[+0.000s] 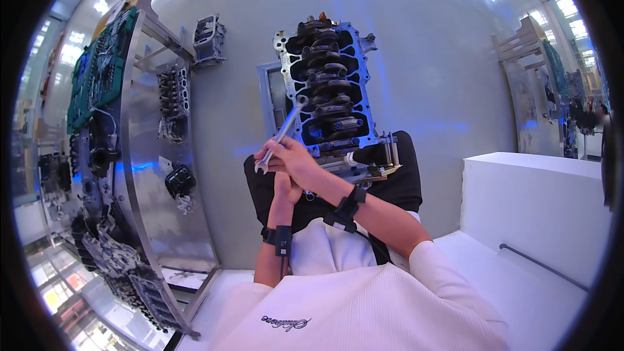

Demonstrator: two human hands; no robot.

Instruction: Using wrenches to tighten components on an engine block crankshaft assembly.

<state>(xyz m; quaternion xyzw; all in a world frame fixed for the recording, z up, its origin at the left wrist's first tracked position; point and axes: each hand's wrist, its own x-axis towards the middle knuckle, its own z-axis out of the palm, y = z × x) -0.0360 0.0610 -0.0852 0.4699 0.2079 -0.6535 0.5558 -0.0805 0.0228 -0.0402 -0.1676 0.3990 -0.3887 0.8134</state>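
A combination wrench (284, 131) slants up and away from my right hand (298, 157), whose fingers are closed round it near its open end. The ring end lies over the near left edge of an engine block (361, 68). Beneath my right hand is my left hand (286, 186), its fingers mostly hidden, so I cannot tell what it grips. Along the middle of the block runs a dark crankshaft (328, 75). At the block's near end, between my knees, are metal rods and a bracket (389, 168).
On the left, a metal workbench (136, 175) carries a green tool case (107, 58) and several engine parts. A cylinder head (172, 94) sits on its lower level. Another casting (209, 39) lies on the floor (442, 58). A white box (533, 201) stands right; a further bench (530, 84) lies beyond.
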